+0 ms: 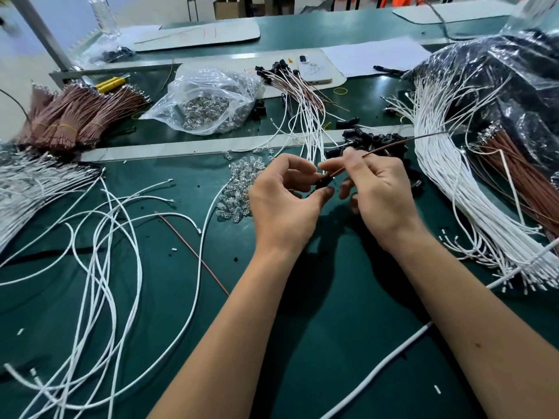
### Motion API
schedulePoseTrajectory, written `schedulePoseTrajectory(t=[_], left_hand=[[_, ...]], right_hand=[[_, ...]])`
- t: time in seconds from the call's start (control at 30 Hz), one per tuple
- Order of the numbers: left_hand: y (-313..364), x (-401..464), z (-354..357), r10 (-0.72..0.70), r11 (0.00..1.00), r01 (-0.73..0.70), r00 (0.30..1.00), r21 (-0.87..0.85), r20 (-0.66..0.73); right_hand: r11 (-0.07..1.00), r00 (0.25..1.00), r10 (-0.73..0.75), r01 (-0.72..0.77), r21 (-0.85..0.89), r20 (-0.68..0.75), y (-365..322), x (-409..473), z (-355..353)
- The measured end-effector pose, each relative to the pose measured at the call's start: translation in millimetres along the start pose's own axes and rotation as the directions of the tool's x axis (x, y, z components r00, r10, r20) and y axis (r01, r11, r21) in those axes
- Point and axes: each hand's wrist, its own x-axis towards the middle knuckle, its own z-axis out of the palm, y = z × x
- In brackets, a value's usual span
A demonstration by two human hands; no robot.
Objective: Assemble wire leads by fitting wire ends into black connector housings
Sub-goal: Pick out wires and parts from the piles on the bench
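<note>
Over the middle of the green worktop [302,343], the left hand [282,204] pinches a small black housing [323,182] between thumb and curled fingers [298,166], while the right hand [381,195] pinches a brown wire [393,145] between thumb and forefinger, its near end meeting the housing and its far end running up to the right. Whether the wire end is already seated in the housing cannot be told. Just behind the hands lies a heap of loose black housings [372,140], and just left of the left hand a pile of clear LEDs [239,182]. Farther back a clear bag [208,101] holds more LEDs; no print on it can be read. Finished leads [299,95], white and brown wires ending in black housings, fan out behind the centre. On the far left lie brown wire bundles [78,116] tied with yellow bands, with a yellow-handled tool [110,84] behind them. Loose white wires [106,252] loop across the near left, one loose brown wire [193,252] among them. On the right a thick white wire bundle [453,189] spills from a dark plastic bag [490,71], beside more brown wires [520,173]. A white phone [314,69] lies face down at the far centre, near a blank sheet of paper [372,55]. A far white board [196,34] carries red marks that spell no readable word.
</note>
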Motion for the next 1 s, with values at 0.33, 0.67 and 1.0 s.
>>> schedulePoseTrajectory(t=[0.33, 0.67, 1.0], left_hand=[[10, 6, -6, -0.303, 0.817, 0.261, 0.953, -0.515, 0.003], [16, 26, -34, -0.445, 0.471, 0.422, 0.872, -0.775, 0.204], [20, 39, -105, -0.408, 0.639, 0.201, 0.907, -0.743, -0.106]], right_hand=[[0.949, 0.958, -0.151, 0.209, -0.234, 0.242, -8, -12, 6], [0.994, 0.796, -0.053, 0.102, -0.047, 0.602, -25, -18, -6], [0.982, 0.618, 0.115, 0.048, -0.183, 0.778, -32, -28, 18]])
